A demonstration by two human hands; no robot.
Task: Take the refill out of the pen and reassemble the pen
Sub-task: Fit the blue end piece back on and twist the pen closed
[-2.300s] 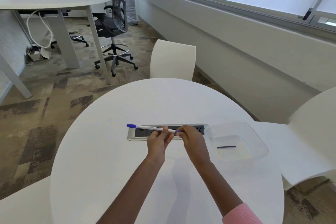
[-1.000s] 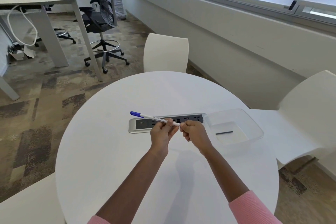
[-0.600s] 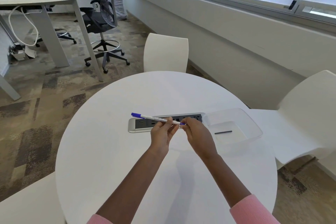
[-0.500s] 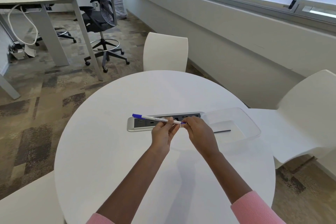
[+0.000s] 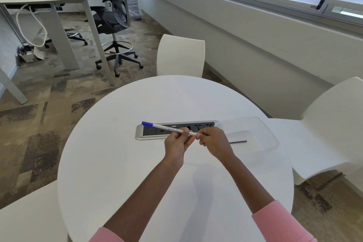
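A white pen (image 5: pixel 169 128) with a blue end cap pointing left is held level above the round white table (image 5: pixel 121 163). My left hand (image 5: pixel 176 144) grips the barrel near its right end. My right hand (image 5: pixel 213 140) is closed at that same end of the pen, fingertips pinched against it; what they pinch is hidden. A thin dark stick (image 5: pixel 238 141), apparently a refill, lies inside the clear plastic tray (image 5: pixel 263 133) just right of my right hand.
A silver and black power socket strip (image 5: pixel 155 130) is set into the table under the pen. White chairs stand at the far side (image 5: pixel 180 55), the right (image 5: pixel 330 124) and the near left. A desk and a black office chair (image 5: pixel 114 17) stand further back left.
Both hands have stayed together on the pen's right end, with my right fingers shifting slightly there. The blue tip seen by my right fingers half a second ago is now hidden.
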